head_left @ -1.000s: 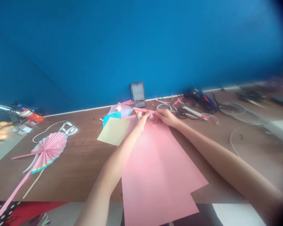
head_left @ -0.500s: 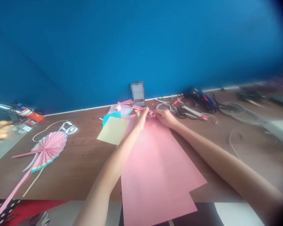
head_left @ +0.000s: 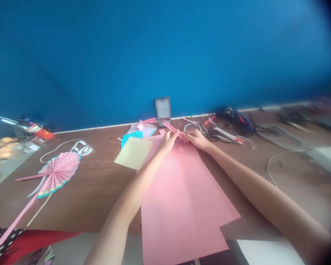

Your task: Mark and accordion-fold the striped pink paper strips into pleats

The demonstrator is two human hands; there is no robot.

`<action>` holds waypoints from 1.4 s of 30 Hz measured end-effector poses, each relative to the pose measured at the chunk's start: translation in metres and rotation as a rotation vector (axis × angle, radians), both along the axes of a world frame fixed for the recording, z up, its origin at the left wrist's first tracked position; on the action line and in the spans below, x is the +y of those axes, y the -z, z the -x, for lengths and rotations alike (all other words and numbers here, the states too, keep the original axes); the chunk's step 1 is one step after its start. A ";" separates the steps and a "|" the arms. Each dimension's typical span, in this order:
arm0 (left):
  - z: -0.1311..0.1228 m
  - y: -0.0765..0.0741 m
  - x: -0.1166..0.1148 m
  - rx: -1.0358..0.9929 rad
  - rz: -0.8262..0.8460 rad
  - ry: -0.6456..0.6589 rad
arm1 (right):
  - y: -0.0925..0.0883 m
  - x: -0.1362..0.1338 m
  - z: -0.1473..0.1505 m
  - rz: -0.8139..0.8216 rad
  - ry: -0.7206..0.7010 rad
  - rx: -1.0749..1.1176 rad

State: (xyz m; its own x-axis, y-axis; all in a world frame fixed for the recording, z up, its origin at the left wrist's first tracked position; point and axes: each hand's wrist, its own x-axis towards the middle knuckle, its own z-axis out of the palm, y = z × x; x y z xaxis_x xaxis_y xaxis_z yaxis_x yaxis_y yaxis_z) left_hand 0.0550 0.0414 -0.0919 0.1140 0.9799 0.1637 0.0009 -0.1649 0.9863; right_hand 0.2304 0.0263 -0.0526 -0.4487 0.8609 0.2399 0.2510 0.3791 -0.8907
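A narrow folded pink paper strip (head_left: 172, 128) is pinched between my two hands above the far end of a large pink paper sheet (head_left: 179, 206). My left hand (head_left: 169, 140) closes on the strip's middle, and its far end points up and left. At the strip's nearer end, my right hand (head_left: 196, 139) has its fingers closed on it. The large sheet runs toward me past the table's front edge, with a notch cut in its right side. Beside my left hand lies a pale yellow paper (head_left: 132, 152), overlapping a blue paper (head_left: 129, 138).
On the left lies a pleated pink paper fan (head_left: 61, 170) with strips, near a coil of white ribbon (head_left: 82, 148). A phone-like device (head_left: 163, 110) leans against the blue wall. A tape roll (head_left: 192, 127), a white-and-red tool (head_left: 227, 135) and cables (head_left: 278, 134) sit rightward.
The strip has turned, with its far end now rising more steeply up and left. My hands have shifted slightly right and nearer. The view has moved a little.
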 end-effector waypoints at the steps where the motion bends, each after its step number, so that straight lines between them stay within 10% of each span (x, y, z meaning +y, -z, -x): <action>1: 0.000 -0.001 0.000 -0.004 0.003 -0.002 | -0.001 0.000 0.000 0.024 -0.017 0.007; 42: -0.004 -0.009 -0.006 0.152 -0.121 -0.028 | 0.001 0.003 0.001 0.047 0.006 -0.036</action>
